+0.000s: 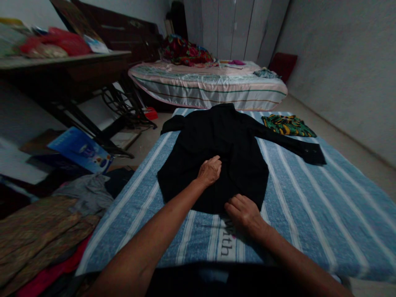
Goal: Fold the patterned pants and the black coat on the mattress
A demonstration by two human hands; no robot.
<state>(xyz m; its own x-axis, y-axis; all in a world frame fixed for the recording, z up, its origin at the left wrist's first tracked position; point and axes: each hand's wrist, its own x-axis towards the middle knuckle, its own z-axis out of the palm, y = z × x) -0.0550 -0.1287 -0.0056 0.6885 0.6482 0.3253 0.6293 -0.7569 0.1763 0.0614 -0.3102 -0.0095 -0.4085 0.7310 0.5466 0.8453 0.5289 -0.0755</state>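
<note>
A black long-sleeved shirt (pixel 213 132) lies spread out on a blue and white striped cloth (pixel 291 202), its collar at the far end. One sleeve reaches out to the right with its cuff showing; the other is bent in at the upper left. My left hand (pixel 210 170) rests on the middle of the shirt's body, fingers curled together against the fabric. At the near hem, my right hand (pixel 244 212) is closed, its fingers gripping the shirt's edge. The fingertips of both hands are partly hidden.
A folded green and yellow patterned cloth (pixel 289 125) lies at the far right. Beyond stands a bed (pixel 210 84) with a red floral blanket (pixel 185 51). On the left are a sewing-machine table (pixel 71 62), a blue box (pixel 80 149) and piled clothes (pixel 46 227).
</note>
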